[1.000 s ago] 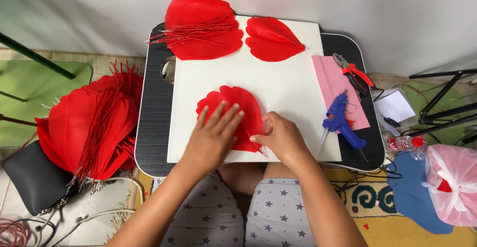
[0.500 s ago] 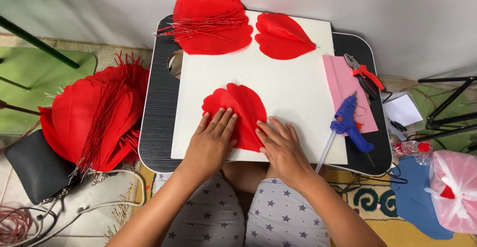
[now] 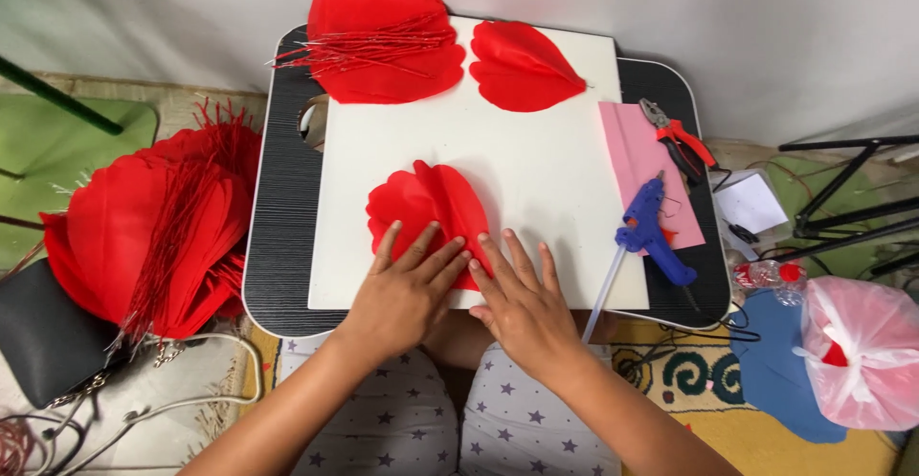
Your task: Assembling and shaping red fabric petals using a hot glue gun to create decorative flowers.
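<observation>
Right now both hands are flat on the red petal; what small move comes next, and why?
Probably keep pressing and smooth outward along the fold. Both the left hand and right hand lie flat on the red petal's lower edge, and its upper layers look raised off the white board.

A red scalloped paper petal (image 3: 428, 210), creased down its middle, is laid flat near the white board's (image 3: 555, 198) front edge.

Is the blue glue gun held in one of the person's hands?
No, the blue glue gun lies on the table right of the white board, while the left hand and right hand press on the red paper petal.
</observation>
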